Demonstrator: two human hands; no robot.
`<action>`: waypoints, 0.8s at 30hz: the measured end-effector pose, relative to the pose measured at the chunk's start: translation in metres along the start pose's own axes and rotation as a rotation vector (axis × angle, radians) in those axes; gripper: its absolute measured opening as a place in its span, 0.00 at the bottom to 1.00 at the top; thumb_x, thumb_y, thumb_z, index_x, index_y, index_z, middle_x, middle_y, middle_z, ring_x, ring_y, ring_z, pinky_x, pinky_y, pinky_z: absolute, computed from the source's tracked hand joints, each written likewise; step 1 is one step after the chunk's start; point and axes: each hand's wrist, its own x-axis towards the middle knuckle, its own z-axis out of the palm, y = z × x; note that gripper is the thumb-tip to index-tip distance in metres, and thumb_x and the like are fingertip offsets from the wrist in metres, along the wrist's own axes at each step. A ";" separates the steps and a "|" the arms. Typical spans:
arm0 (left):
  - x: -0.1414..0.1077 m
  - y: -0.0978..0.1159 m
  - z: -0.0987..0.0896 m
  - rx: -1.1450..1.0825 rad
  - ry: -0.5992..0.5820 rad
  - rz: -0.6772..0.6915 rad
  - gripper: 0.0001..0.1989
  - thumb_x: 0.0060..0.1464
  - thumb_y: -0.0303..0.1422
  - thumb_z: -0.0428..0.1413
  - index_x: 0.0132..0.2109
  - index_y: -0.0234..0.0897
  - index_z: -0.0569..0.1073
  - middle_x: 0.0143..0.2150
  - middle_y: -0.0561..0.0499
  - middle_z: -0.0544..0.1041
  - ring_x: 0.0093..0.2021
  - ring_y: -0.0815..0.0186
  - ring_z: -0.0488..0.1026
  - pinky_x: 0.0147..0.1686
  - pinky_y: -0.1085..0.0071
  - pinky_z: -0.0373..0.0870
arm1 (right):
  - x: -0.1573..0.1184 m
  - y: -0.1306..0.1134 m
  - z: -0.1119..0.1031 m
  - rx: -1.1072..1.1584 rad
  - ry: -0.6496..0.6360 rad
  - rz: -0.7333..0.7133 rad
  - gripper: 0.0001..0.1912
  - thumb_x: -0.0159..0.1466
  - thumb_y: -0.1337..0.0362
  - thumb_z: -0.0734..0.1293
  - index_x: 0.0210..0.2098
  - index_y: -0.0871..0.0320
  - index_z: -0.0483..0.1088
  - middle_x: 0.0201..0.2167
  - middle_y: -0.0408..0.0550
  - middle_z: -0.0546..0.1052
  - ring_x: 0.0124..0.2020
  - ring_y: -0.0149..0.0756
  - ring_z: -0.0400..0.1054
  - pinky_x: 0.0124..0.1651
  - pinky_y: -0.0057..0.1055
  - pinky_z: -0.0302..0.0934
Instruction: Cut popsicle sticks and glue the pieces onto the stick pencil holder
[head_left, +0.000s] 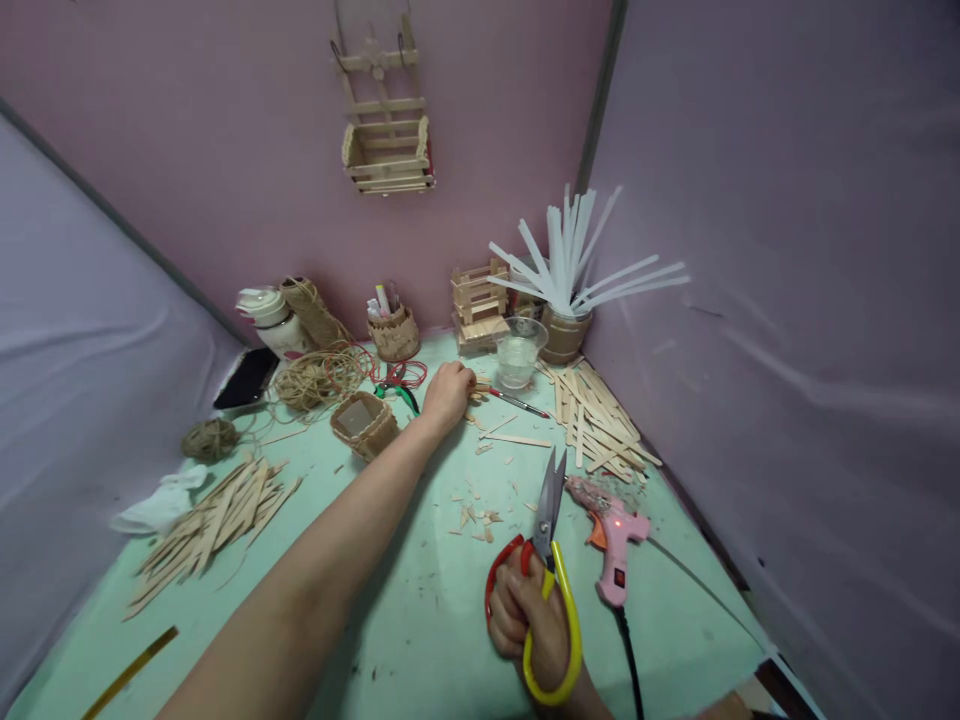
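Note:
My right hand [534,618] grips a pair of scissors [550,515] with red and yellow handles, their blades pointing away from me and slightly apart. My left arm stretches far across the table, and my left hand [448,396] is closed beside some short wooden stick pieces [480,388]. Its fingertips are mostly hidden, so what they hold cannot be made out. Just right of it lies a thin red-and-dark brush [519,402]. Wooden offcuts [478,518] are scattered between my hands. A small stick-covered box [365,425] stands left of my left hand.
A pink glue gun [616,535] with a lit orange light lies right of the scissors, its cord trailing forward. Craft sticks [600,415] are heaped behind it, near a clear cup of liquid [517,358]. More sticks [214,520], twine [311,380] and green-handled pliers [399,396] lie leftward.

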 end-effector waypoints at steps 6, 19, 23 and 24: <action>-0.001 -0.001 -0.006 0.020 0.001 0.026 0.08 0.54 0.25 0.51 0.34 0.37 0.74 0.35 0.46 0.72 0.40 0.59 0.66 0.41 0.65 0.61 | -0.001 0.000 -0.001 0.015 -0.006 -0.009 0.28 0.53 0.47 0.73 0.27 0.53 0.50 0.15 0.26 0.51 0.13 0.17 0.35 0.12 0.13 0.37; -0.005 -0.002 -0.010 -0.045 0.120 0.098 0.09 0.54 0.27 0.53 0.42 0.37 0.74 0.42 0.46 0.72 0.46 0.59 0.65 0.43 0.65 0.62 | 0.000 -0.007 0.008 0.010 -0.020 -0.040 0.31 0.51 0.47 0.74 0.25 0.54 0.48 0.14 0.26 0.49 0.12 0.17 0.34 0.11 0.13 0.36; -0.006 -0.004 -0.008 -0.063 0.139 0.081 0.06 0.55 0.27 0.52 0.36 0.37 0.74 0.38 0.47 0.72 0.43 0.60 0.66 0.41 0.66 0.62 | -0.002 -0.006 0.006 0.008 -0.008 -0.033 0.30 0.53 0.48 0.73 0.25 0.53 0.47 0.14 0.27 0.49 0.12 0.17 0.34 0.12 0.13 0.37; -0.006 -0.004 -0.007 -0.070 0.143 0.075 0.06 0.55 0.27 0.52 0.35 0.36 0.74 0.37 0.47 0.72 0.42 0.60 0.66 0.40 0.66 0.62 | -0.003 -0.006 0.006 0.007 -0.003 -0.032 0.30 0.53 0.48 0.73 0.25 0.53 0.47 0.15 0.27 0.49 0.13 0.17 0.34 0.12 0.13 0.37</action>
